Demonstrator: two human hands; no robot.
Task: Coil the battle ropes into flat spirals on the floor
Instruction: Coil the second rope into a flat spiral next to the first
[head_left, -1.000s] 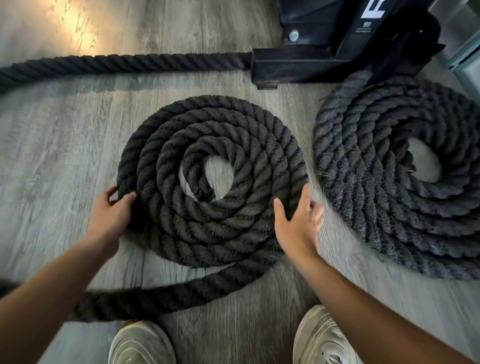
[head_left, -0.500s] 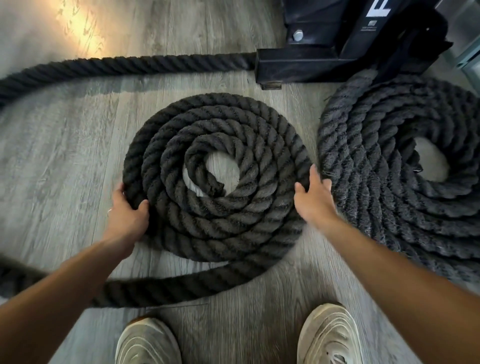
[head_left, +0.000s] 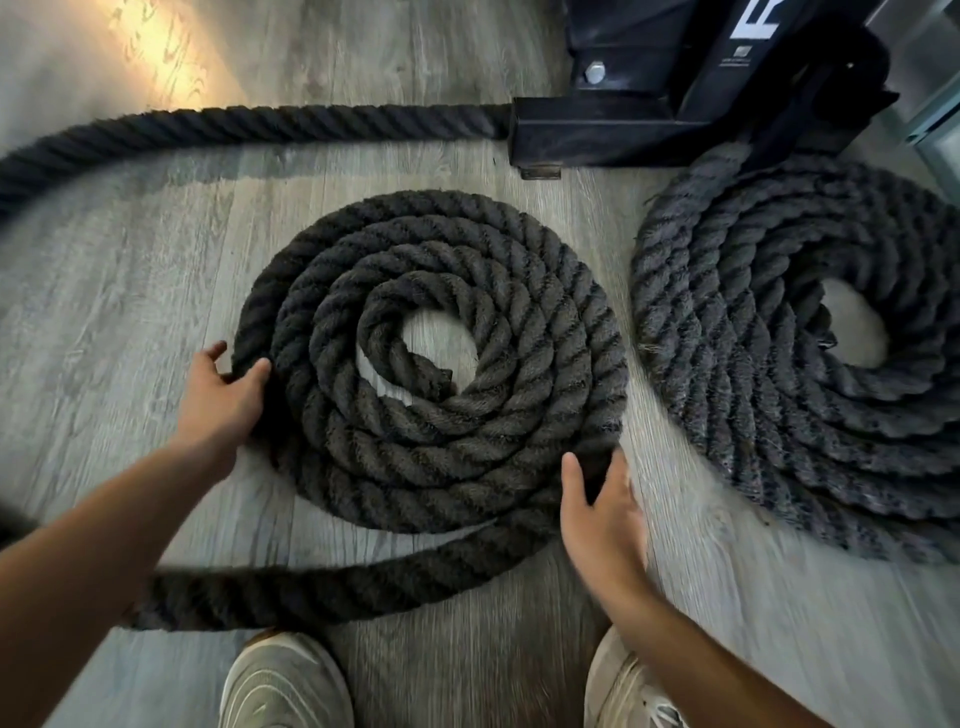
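A thick black battle rope lies in a flat spiral (head_left: 431, 431) on the grey wood floor, its inner end curled at the centre. A loose tail (head_left: 337, 587) leaves the spiral at the lower right and runs left under my left forearm. My left hand (head_left: 223, 400) rests against the spiral's left outer turn, thumb on top of the rope. My right hand (head_left: 602, 519) touches the outer turn at the lower right, where the tail departs, with thumb and straight fingers either side of the rope. A second, larger coiled rope (head_left: 779, 415) lies to the right.
A black metal rack base (head_left: 623, 119) stands at the back, with a straight stretch of rope (head_left: 260, 124) running left from it. My two pale shoes (head_left: 285, 680) (head_left: 628, 691) stand just behind the tail. A narrow strip of floor separates the two coils.
My right hand slid from the spiral's right side down to its lower right edge. My left hand moved a little up the left edge.
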